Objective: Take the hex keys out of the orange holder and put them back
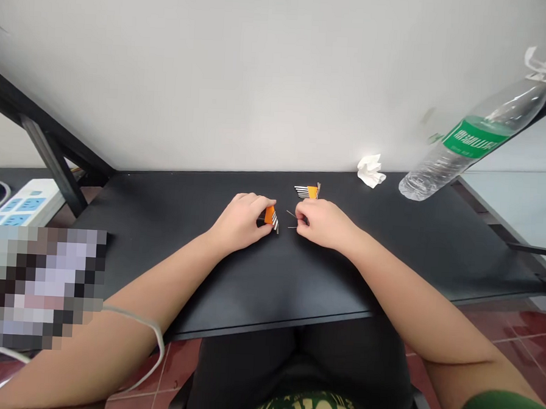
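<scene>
My left hand (pixel 247 221) is closed around an orange holder (pixel 269 215) between thumb and fingers. Several thin silver rods stick out of it, like a set of hex keys. Across a small gap, my right hand (pixel 320 222) is closed in a pinch. Thin metal rods (pixel 292 227) poke out leftward from its fingers; they look like loose hex keys, though their other ends are hidden. Just beyond the right hand, a second orange holder (pixel 312 192) with several rods lies on the black tabletop (pixel 268 290).
A clear plastic bottle with a green label (pixel 475 139) stands at the back right, beside a crumpled tissue (pixel 370 170). Left are a white power strip (pixel 40 195), a blurred-out object (pixel 44 287) and a pale cable (pixel 156 332) near my left forearm. A wall (pixel 243 75) rises behind.
</scene>
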Available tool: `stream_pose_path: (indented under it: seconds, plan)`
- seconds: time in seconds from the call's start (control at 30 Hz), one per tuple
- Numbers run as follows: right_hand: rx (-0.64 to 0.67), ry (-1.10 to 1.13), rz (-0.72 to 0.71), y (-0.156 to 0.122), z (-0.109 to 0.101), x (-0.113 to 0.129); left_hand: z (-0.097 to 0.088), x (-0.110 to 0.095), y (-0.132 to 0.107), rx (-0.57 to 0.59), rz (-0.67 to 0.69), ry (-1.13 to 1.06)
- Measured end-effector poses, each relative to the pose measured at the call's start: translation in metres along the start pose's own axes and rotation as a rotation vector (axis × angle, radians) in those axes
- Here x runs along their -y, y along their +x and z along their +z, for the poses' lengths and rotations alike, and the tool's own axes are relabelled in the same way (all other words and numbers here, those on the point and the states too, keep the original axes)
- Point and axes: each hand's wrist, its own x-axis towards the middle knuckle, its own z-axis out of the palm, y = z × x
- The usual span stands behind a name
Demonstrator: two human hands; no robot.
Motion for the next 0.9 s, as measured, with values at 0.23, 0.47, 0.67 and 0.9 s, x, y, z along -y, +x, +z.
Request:
stream_pose_path:
  seconds: [0.23,0.47,0.67,0.9]
  plan:
    - [-0.06,0.208,-0.047,-0.001,0.0001,0.0043,0.0022,-0.0083,-0.0005,0.012,-0.003,-0.032]
    - [-0.068,0.303,-0.085,-0.0005,0.0009,0.0007,0.0031,-0.0081,-0.0017,-0.007,0.035,-0.018]
    - [-0.062,0.414,-0.044,-0.0011,-0.0014,0.0004,0.0025,-0.0082,-0.0021,0.002,0.046,-0.011]
    - [0.046,0.744,0.182,-0.0013,-0.0009,0.0027,0.0004,-0.0107,-0.002,0.004,0.073,0.04]
